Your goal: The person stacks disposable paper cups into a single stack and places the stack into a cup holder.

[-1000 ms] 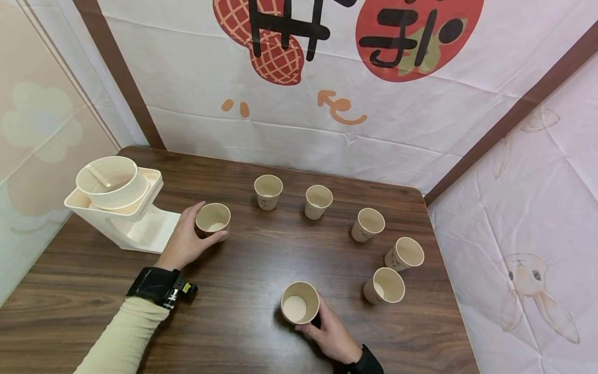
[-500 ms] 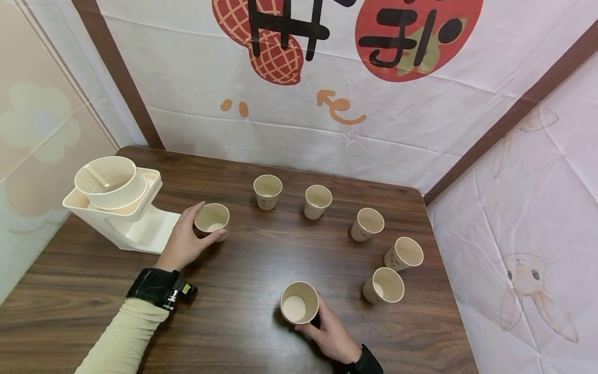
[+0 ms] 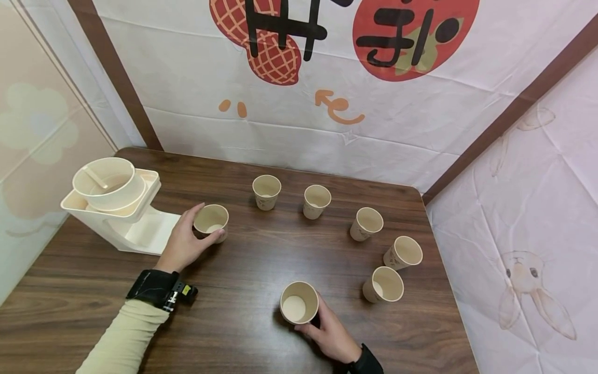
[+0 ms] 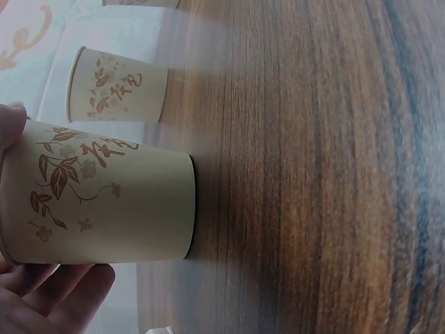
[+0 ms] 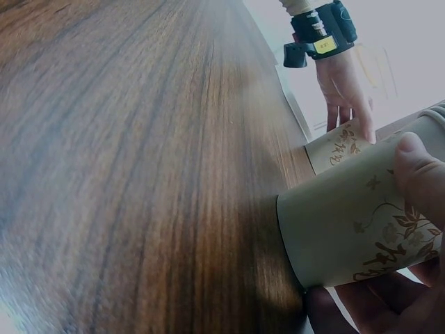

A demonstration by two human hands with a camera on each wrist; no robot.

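Observation:
In the head view my left hand [image 3: 184,241] grips a beige paper cup [image 3: 215,231] that stands upright beside the white stand. Its thumb and fingers lie on opposite sides of the cup. The left wrist view shows brown leaf and flower print on this paper cup [image 4: 104,202], its base at the wooden tabletop. Nearer the front edge, my right hand [image 3: 331,335] holds a second paper cup [image 3: 295,309] from its right side. Close up in the right wrist view, that paper cup [image 5: 348,209] has similar print, with thumb and fingers around it.
Several more paper cups [image 3: 314,202] stand in a curved row from back to right; the two rightmost nearly touch. At the far left a white stand [image 3: 151,231] bears a larger paper bowl [image 3: 117,192] with a flat stick inside. Fabric walls [image 3: 280,140] border the wooden table [image 3: 243,291].
The head view has shifted very slightly. Both hands keep their hold on their paper cups, and no cup has visibly moved on the table.

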